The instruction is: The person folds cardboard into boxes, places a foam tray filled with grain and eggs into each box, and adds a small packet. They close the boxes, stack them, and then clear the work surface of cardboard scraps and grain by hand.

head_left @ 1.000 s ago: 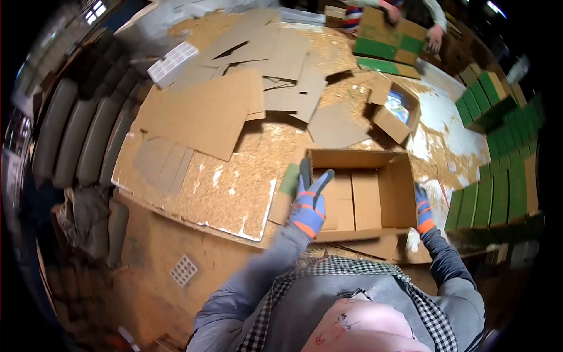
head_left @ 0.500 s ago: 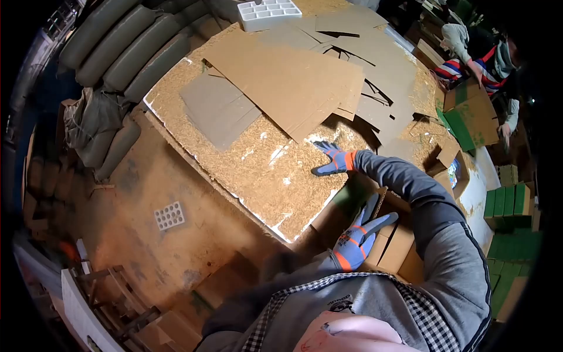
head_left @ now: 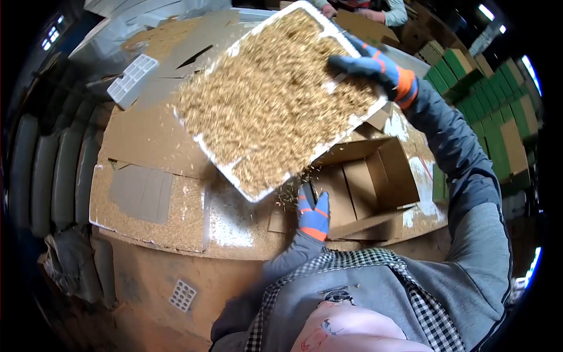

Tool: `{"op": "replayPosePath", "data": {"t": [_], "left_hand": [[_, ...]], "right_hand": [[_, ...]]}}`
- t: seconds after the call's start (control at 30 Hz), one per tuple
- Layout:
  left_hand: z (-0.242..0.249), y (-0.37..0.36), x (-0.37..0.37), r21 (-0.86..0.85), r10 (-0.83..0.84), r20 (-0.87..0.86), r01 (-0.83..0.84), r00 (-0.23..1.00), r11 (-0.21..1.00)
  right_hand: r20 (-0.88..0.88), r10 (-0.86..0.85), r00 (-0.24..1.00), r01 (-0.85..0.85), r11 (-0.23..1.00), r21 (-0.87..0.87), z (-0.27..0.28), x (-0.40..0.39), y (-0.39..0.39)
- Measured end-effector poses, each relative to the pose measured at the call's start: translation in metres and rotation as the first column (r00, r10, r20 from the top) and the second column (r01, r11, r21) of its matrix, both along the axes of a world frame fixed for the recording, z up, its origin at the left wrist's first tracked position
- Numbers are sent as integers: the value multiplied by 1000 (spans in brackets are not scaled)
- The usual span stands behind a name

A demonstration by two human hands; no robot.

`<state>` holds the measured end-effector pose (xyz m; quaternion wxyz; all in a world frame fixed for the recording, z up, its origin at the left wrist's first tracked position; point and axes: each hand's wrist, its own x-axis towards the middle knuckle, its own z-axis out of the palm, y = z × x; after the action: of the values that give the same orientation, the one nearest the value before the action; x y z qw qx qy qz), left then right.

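Note:
My right hand (head_left: 375,67), in a blue-grey glove with an orange cuff, grips the right edge of a white-rimmed foam tray (head_left: 384,104). The tray is lifted and slanted above the table, its top covered with tan husk-like shavings (head_left: 275,97). Loose bits fall by its lower edge. Below it, a cardboard box (head_left: 384,182) stands with its top uncovered and its inner walls showing. At the box's left side is my gloved left hand (head_left: 314,217), thumb apart and fingers upward, seemingly closed on the box wall; its fingertips are partly hidden.
Flat cardboard sheets (head_left: 155,141) and scattered shavings lie on the table. A white compartment tray (head_left: 133,81) sits at the far left. Green-and-brown boxes (head_left: 498,97) are stacked on the right. Another person's sleeve (head_left: 396,13) shows at the top. A holed tray (head_left: 183,295) lies on the floor.
My right hand has gone from lying on the shavings to holding the tray up at its edge. The box now shows more fully beside my left hand. The camera view has turned right.

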<state>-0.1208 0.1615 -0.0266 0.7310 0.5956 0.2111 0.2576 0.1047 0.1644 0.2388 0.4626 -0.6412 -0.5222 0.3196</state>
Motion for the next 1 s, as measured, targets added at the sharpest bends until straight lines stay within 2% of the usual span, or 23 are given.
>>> {"op": "replayPosePath", "data": {"t": [0.03, 0.07, 0.1, 0.13, 0.2, 0.23, 0.27, 0.33, 0.4, 0.47, 0.5, 0.53, 0.6, 0.67, 0.7, 0.73, 0.77, 0.8, 0.87, 0.9, 0.93, 0.97, 1.0], "left_hand": [[0, 3, 6, -279, 29, 45, -16, 999, 960], [24, 18, 18, -784, 96, 100, 19, 990, 620], [6, 30, 23, -573, -74, 135, 139, 988, 807], [-14, 33, 38, -814, 165, 309, 171, 937, 555], [48, 45, 33, -836, 118, 361, 265, 925, 481], [14, 47, 41, -669, 55, 285, 157, 957, 727], [45, 49, 35, -598, 64, 166, 49, 984, 800], [61, 52, 26, -570, 45, 142, 45, 989, 820], [75, 52, 19, -554, 54, 121, 22, 991, 832], [21, 43, 17, -405, 103, 1, -94, 995, 909], [31, 41, 10, -396, 99, 0, -91, 995, 914], [46, 40, 5, -192, 93, 1, -91, 996, 977], [59, 47, 11, 22, 73, -4, -73, 997, 997], [62, 86, 24, -56, -123, -119, 117, 985, 992], [47, 114, 42, 326, -129, -50, 138, 990, 935], [46, 123, 67, 276, 4, -30, 5, 1000, 961], [17, 153, 97, 346, -129, -61, 142, 990, 927], [12, 160, 129, 6, -263, -71, 264, 962, 965], [-7, 169, 196, -169, -531, -202, 505, 823, 846], [-57, 174, 234, 234, -493, -269, 552, 828, 800], [-63, 173, 270, 445, -350, -570, 638, 743, 629], [-76, 164, 299, 557, -152, -696, 661, 702, 503], [-86, 153, 321, 627, 73, -759, 696, 647, 349]], "right_hand": [[208, 26, 978, -47, 994, 95, 11, 14, -31], [329, 17, 944, -55, 993, 106, 14, 25, -73], [444, 1, 896, -60, 991, 119, 16, 36, -115], [280, -151, 948, 139, 988, 63, 20, 23, -136], [-141, -487, 862, 484, 873, -56, 28, -19, -164], [-174, -541, 823, 532, 841, -96, 26, -39, -167], [-206, -593, 779, 577, 805, -137, 24, -54, -172], [-190, -707, 681, 594, 686, -421, -15, -51, -200], [-71, -687, 723, 620, 691, -370, -59, -66, -200], [-219, -682, 698, 583, 719, -378, -99, -75, -193], [-91, -637, 765, 511, 687, -516, -112, -70, -199], [29, -562, 827, 446, 623, -642, -124, -61, -204], [510, 141, 849, 464, 265, -845, -151, -58, -192], [581, 361, 730, 432, 415, -801, -176, -49, -194], [546, 530, 648, 350, 430, -832, -154, -52, -177], [518, 541, 662, 317, 424, -848, -123, -51, -152], [549, 392, 738, 344, 481, -806, -96, -40, -133], [537, -21, 843, 358, 767, -532, -82, -17, -131], [256, -511, 821, 560, 808, -184, -93, 66, -121], [439, -562, 701, 685, 702, -195, -105, 114, -115], [520, -514, 683, 696, 675, -246, -144, 179, -117], [637, -495, 591, 715, 688, -128, -202, 236, -125], [707, -348, 616, 747, 543, -383, -213, 257, -122]]}}
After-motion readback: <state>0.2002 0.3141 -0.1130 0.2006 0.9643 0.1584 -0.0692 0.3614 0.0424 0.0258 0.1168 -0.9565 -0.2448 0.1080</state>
